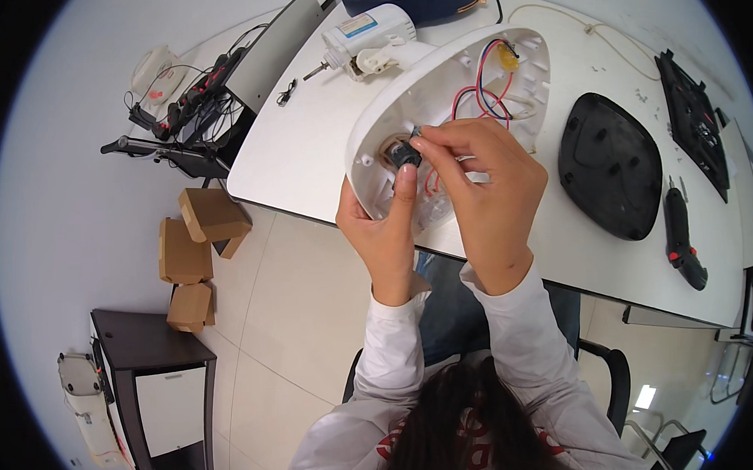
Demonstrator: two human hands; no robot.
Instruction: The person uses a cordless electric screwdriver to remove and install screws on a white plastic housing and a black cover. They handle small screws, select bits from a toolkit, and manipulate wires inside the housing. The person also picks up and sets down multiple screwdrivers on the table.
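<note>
A white plastic housing (441, 74), hollow side up, is tilted at the table's near edge. My left hand (382, 239) grips its near left rim, with the thumb inside against a small black part (404, 155). Thumb and fingers of my right hand (496, 183) are pinched together on the upper end of that black part; the fingertips partly hide it. Red, blue and black wires (489, 91) loop through the far end of the housing, where a yellow component (508, 58) sits. More red wire and a clear plastic piece show below my right fingers.
A white motor unit (372, 32) with a metal shaft lies beyond the housing. To the right are a black cover (610, 168), a power screwdriver (681, 234), a black tray (698, 124) and scattered screws. Cardboard boxes (184, 252) and a dark cabinet (152, 337) stand at the left.
</note>
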